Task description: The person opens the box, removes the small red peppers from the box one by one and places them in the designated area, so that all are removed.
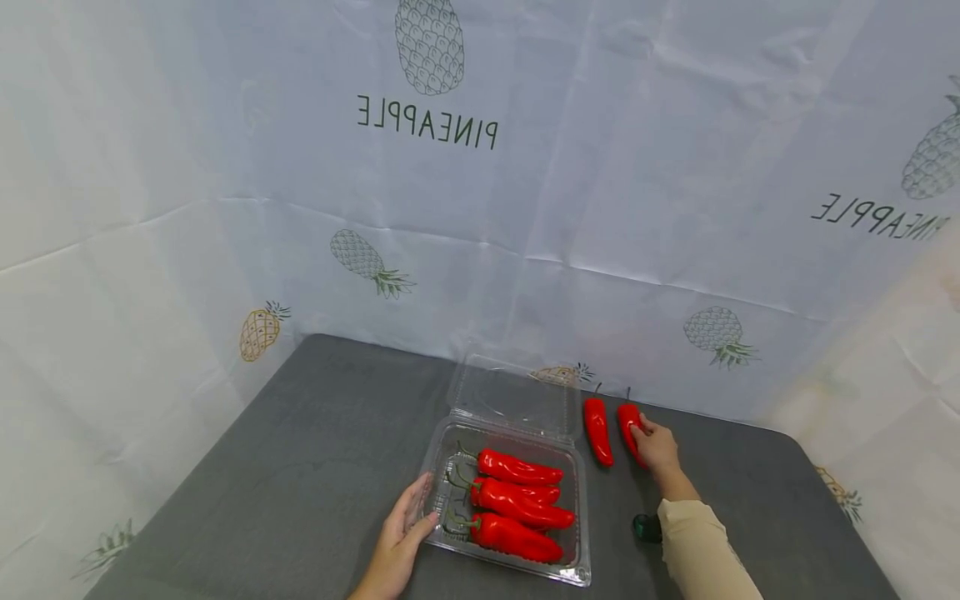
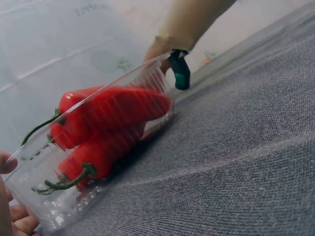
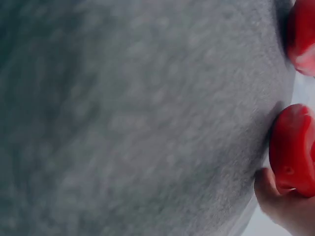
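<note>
A hinged clear plastic container [image 1: 581, 533] lies with its lid [image 1: 517, 396] folded back, holding several long red peppers [image 1: 517, 537] with green stems. At its left side, my left hand [image 1: 397, 533] grips the wall; in the left wrist view, fingers [image 2: 22, 219] show at the container's near end. On the right, my right hand [image 1: 660, 450] holds a red pepper [image 1: 628, 421] on the table by its side. In the right wrist view that pepper [image 3: 293, 147] is seen close up, with a fingertip beside it. Another red pepper [image 1: 597, 429] lies between it and the container.
The grey table [image 1: 300, 467] is backed by white cloth [image 1: 600, 208] printed with pineapples. A dark green strap-like object [image 1: 647, 527] shows by the right wrist. The opened lid reaches toward the table's back edge.
</note>
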`<state>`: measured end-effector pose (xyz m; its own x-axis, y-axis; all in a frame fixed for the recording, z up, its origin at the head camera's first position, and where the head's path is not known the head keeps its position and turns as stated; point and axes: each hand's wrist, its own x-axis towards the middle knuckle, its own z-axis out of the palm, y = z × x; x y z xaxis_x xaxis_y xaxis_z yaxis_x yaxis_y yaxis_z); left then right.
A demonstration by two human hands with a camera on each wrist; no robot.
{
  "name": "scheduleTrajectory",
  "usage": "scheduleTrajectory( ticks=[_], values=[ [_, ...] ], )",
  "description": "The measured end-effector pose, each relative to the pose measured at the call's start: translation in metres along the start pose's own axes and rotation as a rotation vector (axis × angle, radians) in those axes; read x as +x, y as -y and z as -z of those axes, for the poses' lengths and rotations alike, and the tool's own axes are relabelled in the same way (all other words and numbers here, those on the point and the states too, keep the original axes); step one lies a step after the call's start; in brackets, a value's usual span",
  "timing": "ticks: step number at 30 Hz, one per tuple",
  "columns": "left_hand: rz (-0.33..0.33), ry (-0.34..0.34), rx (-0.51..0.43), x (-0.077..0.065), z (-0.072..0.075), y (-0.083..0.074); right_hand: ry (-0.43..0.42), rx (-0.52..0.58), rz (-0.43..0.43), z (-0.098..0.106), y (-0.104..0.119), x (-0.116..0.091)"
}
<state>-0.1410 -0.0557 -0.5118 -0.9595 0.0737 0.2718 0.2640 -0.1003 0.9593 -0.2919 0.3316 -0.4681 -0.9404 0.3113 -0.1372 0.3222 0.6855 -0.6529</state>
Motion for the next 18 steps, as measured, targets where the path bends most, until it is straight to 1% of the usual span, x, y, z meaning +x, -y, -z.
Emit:
scheduleTrajectory(
  ticks=[2, 6, 11, 13, 18],
  values=[
    [-0.003, -0.002, 0.001, -0.0001, 0.0002, -0.0004, -0.008, -0.006, 0.011, -0.0016, 0.0004, 0.0002],
    [0.001, -0.003, 0.006, -0.0001, 0.0008, -0.0011, 0.005, 0.022, 0.017, -0.0041, -0.0016, 0.0003],
    [-0.015, 0.001, 0.004, -0.0004, 0.0012, -0.0006, 0.014, 0.050, 0.021, -0.0057, -0.0052, 0.0018],
    [-0.021, -0.002, 0.001, -0.0006, 0.0009, -0.0005, 0.020, 0.054, 0.017, -0.0054, -0.0051, 0.0014],
    [-0.007, -0.001, -0.001, 0.0000, -0.0001, -0.0006, 0.034, 0.060, 0.007, -0.0016, -0.0023, -0.0028]
  ],
)
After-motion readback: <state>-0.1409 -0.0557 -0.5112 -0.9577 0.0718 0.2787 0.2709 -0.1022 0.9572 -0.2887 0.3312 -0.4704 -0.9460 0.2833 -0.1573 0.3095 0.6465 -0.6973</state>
